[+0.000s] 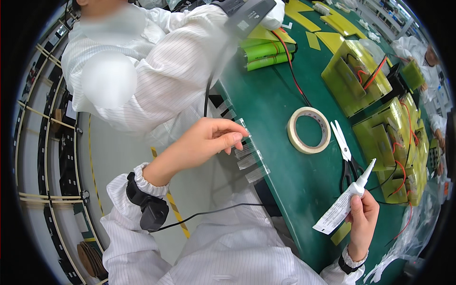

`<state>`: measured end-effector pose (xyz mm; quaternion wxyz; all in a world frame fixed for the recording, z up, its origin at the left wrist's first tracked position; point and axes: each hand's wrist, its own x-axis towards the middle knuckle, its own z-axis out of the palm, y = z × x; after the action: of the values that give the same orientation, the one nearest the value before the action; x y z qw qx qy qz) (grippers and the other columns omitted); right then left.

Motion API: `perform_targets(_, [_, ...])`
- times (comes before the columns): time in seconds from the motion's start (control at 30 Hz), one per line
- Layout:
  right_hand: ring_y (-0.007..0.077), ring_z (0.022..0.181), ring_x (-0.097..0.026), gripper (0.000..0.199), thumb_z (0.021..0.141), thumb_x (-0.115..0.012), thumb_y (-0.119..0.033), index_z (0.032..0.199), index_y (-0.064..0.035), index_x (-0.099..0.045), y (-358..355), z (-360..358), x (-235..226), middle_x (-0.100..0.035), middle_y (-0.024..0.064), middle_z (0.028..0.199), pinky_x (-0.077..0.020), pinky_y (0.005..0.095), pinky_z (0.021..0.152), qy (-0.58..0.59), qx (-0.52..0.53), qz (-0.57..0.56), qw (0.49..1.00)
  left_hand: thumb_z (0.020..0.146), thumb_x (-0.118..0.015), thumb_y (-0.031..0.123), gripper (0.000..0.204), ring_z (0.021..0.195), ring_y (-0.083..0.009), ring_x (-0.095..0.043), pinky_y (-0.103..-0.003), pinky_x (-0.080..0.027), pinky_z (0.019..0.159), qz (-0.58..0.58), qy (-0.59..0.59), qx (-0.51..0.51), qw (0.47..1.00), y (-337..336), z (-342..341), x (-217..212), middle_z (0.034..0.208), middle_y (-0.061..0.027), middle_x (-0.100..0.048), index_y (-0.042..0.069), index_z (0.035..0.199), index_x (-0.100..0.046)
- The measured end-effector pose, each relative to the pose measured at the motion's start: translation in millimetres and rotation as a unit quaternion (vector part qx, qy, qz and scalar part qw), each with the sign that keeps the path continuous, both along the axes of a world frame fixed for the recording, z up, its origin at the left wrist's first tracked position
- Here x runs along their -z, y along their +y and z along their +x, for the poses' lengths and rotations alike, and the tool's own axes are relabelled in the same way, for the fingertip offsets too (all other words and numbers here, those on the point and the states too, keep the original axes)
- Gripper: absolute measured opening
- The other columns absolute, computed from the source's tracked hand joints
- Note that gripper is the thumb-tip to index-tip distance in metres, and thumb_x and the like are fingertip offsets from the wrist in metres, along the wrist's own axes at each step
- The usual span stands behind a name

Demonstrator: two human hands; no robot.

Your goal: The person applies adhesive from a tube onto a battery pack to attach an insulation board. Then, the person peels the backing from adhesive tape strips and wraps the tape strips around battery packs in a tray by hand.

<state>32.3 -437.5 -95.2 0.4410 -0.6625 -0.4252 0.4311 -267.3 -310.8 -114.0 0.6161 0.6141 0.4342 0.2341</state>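
1. A worker's left hand (209, 140) reaches in from the lower left, wrist bent and palm down, its fingertips (236, 137) pinched together on one of several clear tape strips (250, 159) that hang in a row off the near edge of the green work table (280, 156).

2. The left forearm wears a white striped sleeve, and a black wrist strap (147, 204) with a black cord trailing from it sits at the cuff.

3. The right hand (363, 218) rises from the lower right edge, wrist upright, fingers curled tight round the middle of a white squeeze tube (344, 203); the tube tilts, its pointed nozzle aimed up and to the right, its flat crimped end down and to the left, above the table.

4. Just beyond the nozzle lie white-handled scissors (343, 145), and beside them, to the left, a roll of pale tape (308, 129) rests flat on the table.

5. Yellow-green fixtures holding battery packs with red and black wires (394, 142) line the right side of the table, close by the tube's tip.

6. A group of green cylindrical cells (267, 53) lies farther back on the table.

7. Another person in a white striped coat (156, 61) is at the upper left.
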Motion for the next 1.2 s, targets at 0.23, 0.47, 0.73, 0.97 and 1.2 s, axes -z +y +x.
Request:
perform_targets(0.23, [0.0031, 0.045, -0.039, 0.023, 0.083, -0.054, -0.021, 0.076, 0.0007, -0.053, -13.9, 11.6, 12.0, -0.048, -0.0012, 0.058, -0.029, 0.016, 0.041, -0.005, 0.013, -0.009, 1.0, 0.084, -0.049, 0.018, 0.024, 0.065, -0.0067, -0.049, -0.02, -0.041, 0.06, 0.017, 0.016, -0.028, 0.999, -1.3, -0.6, -7.1, 0.076, -0.0035, -0.058, -0.001, 0.097, -0.056])
perform_targets(0.47, [0.0032, 0.045, -0.039, 0.023, 0.083, -0.054, -0.021, 0.078, 0.0012, -0.053, -12.9, 15.9, 8.8, -0.048, -0.0009, 0.058, -0.0293, 0.0161, 0.041, -0.003, 0.012, 0.009, 1.0, 0.084, -0.05, 0.018, 0.025, 0.066, -0.0069, -0.05, -0.02, -0.041, 0.061, 0.045, 0.027, -0.027, 0.998, 3.8, 5.8, -11.3, 0.077, -0.0039, -0.059, -0.002, 0.096, -0.056])
perform_targets(0.73, [0.0031, 0.046, -0.039, 0.023, 0.083, -0.054, -0.021, 0.08, 0.0014, -0.053, -12.9, 11.3, 12.1, -0.049, -0.001, 0.06, -0.0294, 0.0157, 0.041, -0.016, 0.009, 0.014, 1.0, 0.085, -0.048, 0.017, 0.023, 0.076, -0.0071, -0.052, -0.02, -0.04, 0.066, 0.128, 0.054, -0.057, 0.989, 9.2, -1.6, 1.2, 0.084, -0.0032, -0.059, 0.001, 0.099, -0.057])
perform_targets(0.97, [0.003, 0.047, -0.039, 0.021, 0.083, -0.054, -0.019, 0.08, 0.0015, -0.054, -10.2, 3.9, 8.8, -0.048, -0.0014, 0.06, -0.0297, 0.0158, 0.041, -0.017, -0.001, 0.012, 1.0, 0.084, -0.048, 0.014, 0.023, 0.086, -0.0095, -0.051, -0.022, -0.039, 0.075, 0.252, 0.088, -0.127, 0.955, 16.8, -4.0, 8.9, 0.095, -0.0046, -0.057, 0.0, 0.1, -0.056])
perform_targets(1.2, [0.0028, 0.049, -0.04, 0.021, 0.084, -0.051, -0.02, 0.075, -0.0008, -0.052, 51.6, -32.6, -6.6, -0.046, -0.0032, 0.058, -0.0313, 0.0175, 0.042, -0.06, -0.13, -0.024, 0.989, 0.083, -0.05, 0.013, 0.02, 0.083, -0.0113, -0.052, -0.023, -0.041, 0.072, 0.25, 0.08, -0.086, 0.961, 3.8, 12.8, 1.2, 0.09, -0.0045, -0.056, 0.0, 0.098, -0.056])
